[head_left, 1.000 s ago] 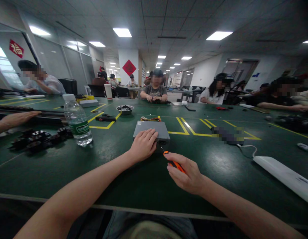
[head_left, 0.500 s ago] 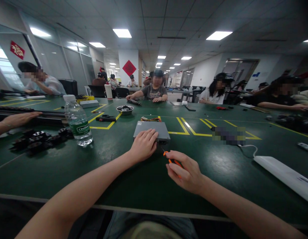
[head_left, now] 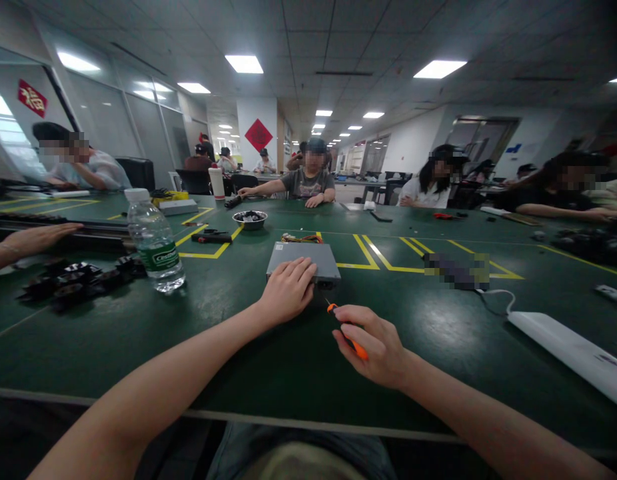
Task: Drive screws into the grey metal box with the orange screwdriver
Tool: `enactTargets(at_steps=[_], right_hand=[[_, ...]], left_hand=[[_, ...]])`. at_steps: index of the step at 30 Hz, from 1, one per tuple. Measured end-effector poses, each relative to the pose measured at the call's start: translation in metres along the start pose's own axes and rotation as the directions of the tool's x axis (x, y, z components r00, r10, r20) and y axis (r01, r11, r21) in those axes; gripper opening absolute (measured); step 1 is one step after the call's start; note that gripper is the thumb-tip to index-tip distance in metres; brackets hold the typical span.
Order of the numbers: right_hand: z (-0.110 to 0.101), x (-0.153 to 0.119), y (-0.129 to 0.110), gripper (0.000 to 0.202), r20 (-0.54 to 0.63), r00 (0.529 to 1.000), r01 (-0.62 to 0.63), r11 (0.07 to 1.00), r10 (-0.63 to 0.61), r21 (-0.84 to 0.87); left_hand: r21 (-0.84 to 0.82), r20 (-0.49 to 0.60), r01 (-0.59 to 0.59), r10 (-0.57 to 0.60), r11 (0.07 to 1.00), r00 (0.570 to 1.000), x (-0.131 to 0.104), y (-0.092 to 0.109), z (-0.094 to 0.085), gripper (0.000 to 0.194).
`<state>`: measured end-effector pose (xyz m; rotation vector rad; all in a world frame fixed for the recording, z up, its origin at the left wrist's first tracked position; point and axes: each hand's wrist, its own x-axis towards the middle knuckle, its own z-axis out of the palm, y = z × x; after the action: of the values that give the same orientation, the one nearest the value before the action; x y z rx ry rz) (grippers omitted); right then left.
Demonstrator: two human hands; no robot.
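Observation:
A grey metal computer power supply [head_left: 321, 257] lies on the green table in front of me, its cable bundle at the far side. My left hand [head_left: 288, 287] grips it at the near side, fingers over its top and the thumb side low against the front face. In my right hand [head_left: 371, 343] is a screwdriver with an orange handle [head_left: 359, 350], held between thumb and fingers. Its thin shaft points up and left toward the power supply's front, near the power socket. Whether the tip touches a screw is too small to tell.
Left of my arm stands a water bottle [head_left: 156, 247] beside black parts [head_left: 71, 283]. Farther back are a metal bowl [head_left: 250, 221] of small pieces and a dark tool [head_left: 212, 237]. A white power strip [head_left: 568, 353] lies right. A co-worker's hand [head_left: 38, 237] rests at far left.
The screwdriver has turned in my right fingers, with more of its orange handle showing. My left hand stays put. The person opposite has moved a dark object toward the left.

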<state>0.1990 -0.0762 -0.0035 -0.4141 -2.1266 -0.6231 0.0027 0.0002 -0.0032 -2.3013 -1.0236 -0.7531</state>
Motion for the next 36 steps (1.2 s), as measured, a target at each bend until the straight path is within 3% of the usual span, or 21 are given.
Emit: enactTargets(at_steps=[5,12,22,27,36], right_hand=[[0.002,-0.003,0.000,0.025,-0.026,1.000,0.013,0.998,-0.011,0.057],[-0.003,0.002,-0.002,0.014,0.020,0.998,-0.056,0.992,0.059,-0.112],[-0.008,0.004,0.007,0.030,-0.030,0.990,-0.136,0.990,0.135,-0.030],[-0.009,0.007,0.005,0.019,-0.001,0.995,-0.098,0.995,0.098,-0.014],[-0.008,0.013,-0.002,0.018,0.053,0.998,0.028,0.999,-0.030,0.020]], left_hand=[[-0.004,-0.006,-0.001,0.001,1.000,1.000,0.000,-0.001,0.001,0.039],[-0.019,-0.015,0.003,-0.004,1.000,1.000,0.000,-0.001,0.001,0.039],[-0.013,-0.021,-0.006,0.005,1.000,1.000,0.000,-0.001,0.000,0.039],[-0.012,-0.018,-0.004,0.003,1.000,1.000,0.000,0.000,0.000,0.039],[-0.014,0.003,0.002,-0.002,1.000,1.000,0.000,0.000,0.001,0.039]])
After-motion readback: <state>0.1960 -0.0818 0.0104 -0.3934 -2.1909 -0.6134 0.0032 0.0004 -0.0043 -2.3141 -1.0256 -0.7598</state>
